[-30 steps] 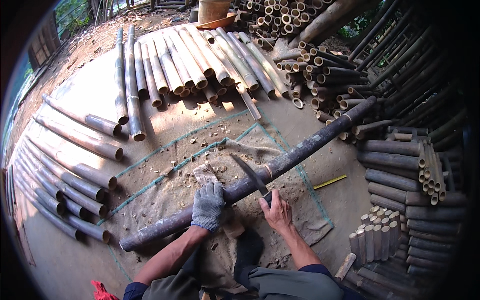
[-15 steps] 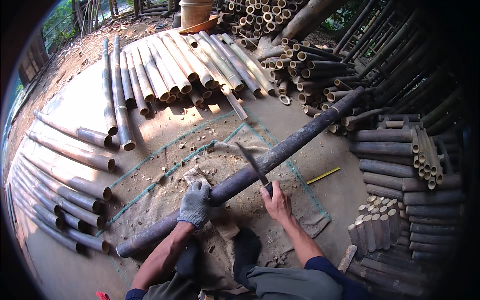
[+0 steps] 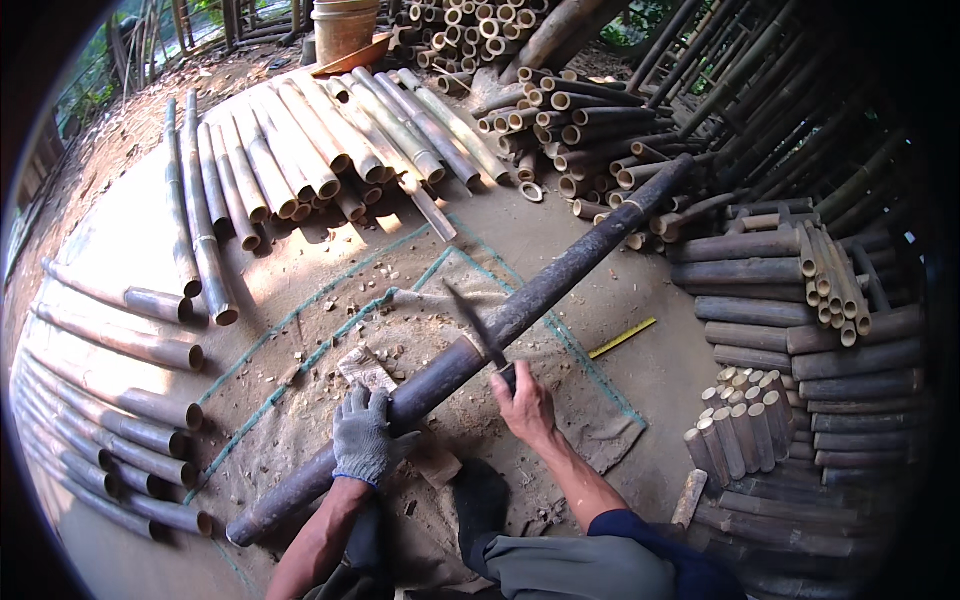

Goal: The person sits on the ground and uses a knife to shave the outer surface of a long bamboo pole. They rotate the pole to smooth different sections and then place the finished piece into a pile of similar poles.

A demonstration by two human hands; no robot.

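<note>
A long dark bamboo pole (image 3: 570, 270) slants from the lower left to the upper right. My left hand (image 3: 362, 440), in a grey knitted glove, lies over its lower part, fingers stretched across the far side and thumb apart on the near side. My bare right hand (image 3: 527, 405) is closed around the handle of a knife (image 3: 472, 322). The dark blade points up and to the left, crossing over the pole; whether its edge touches is unclear. Near the blade, a pale ring shows around the pole. A wooden block (image 3: 366, 368) lies beyond the glove.
Cut bamboo tubes (image 3: 150, 405) lie in rows at left and far side (image 3: 300, 150). More bamboo is stacked at right (image 3: 755, 270). Short pieces (image 3: 745, 425) stand upright. A yellow measuring strip (image 3: 622, 338) rests on the ground. Wood chips cover the sacking (image 3: 450, 285).
The view has shifted slightly. My gloved fingers are straighter and my thumb stands further out. A pale ring now shows on the pole by the blade. The knife remains in my right hand.
</note>
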